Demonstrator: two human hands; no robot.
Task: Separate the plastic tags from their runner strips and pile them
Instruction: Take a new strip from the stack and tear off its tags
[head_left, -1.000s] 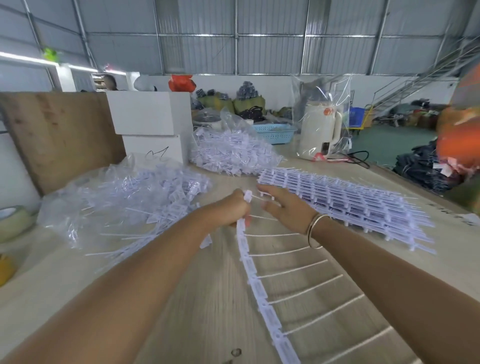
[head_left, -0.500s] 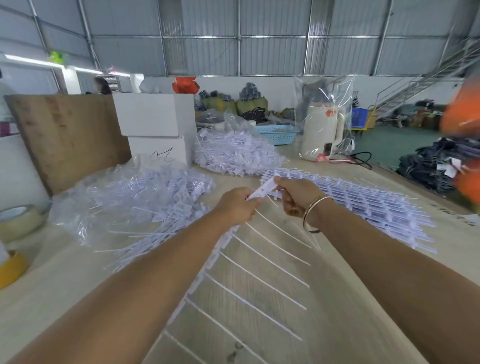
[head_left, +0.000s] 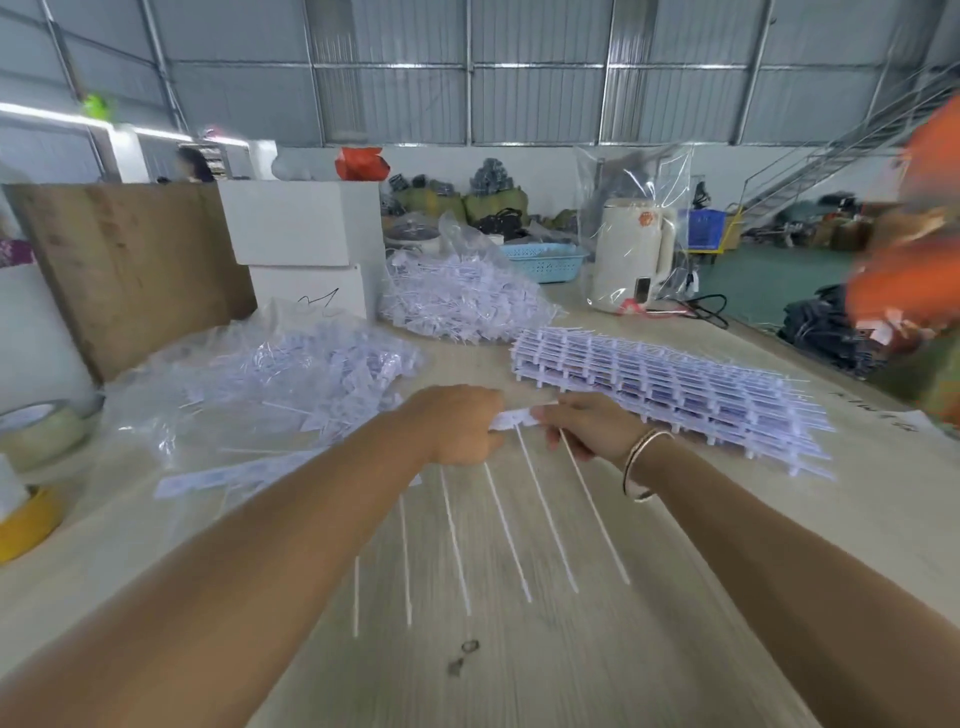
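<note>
My left hand (head_left: 460, 426) and my right hand (head_left: 584, 423) both grip one white runner strip of plastic tags (head_left: 511, 418) above the wooden table (head_left: 519, 675). The strip runs leftward under my left forearm to its far end (head_left: 208, 478). Several thin white tag tails (head_left: 540, 509) hang from it toward me. A stack of full tag strips (head_left: 670, 384) lies just right of my right hand. Loose separated tags (head_left: 311, 369) lie piled on clear plastic to the left. Another heap of tags (head_left: 467, 301) sits further back.
White boxes (head_left: 301, 244) and a wooden board (head_left: 130, 265) stand at the back left. Tape rolls (head_left: 36, 431) lie at the left edge. A wrapped kettle (head_left: 631, 254) and a blue basket (head_left: 543, 260) stand behind. Something orange (head_left: 914, 249) blurs at the right.
The strip has swung from pointing toward me to lying sideways to the left, its tails now hanging toward me. Both hands have kept their grip and dropped slightly.
</note>
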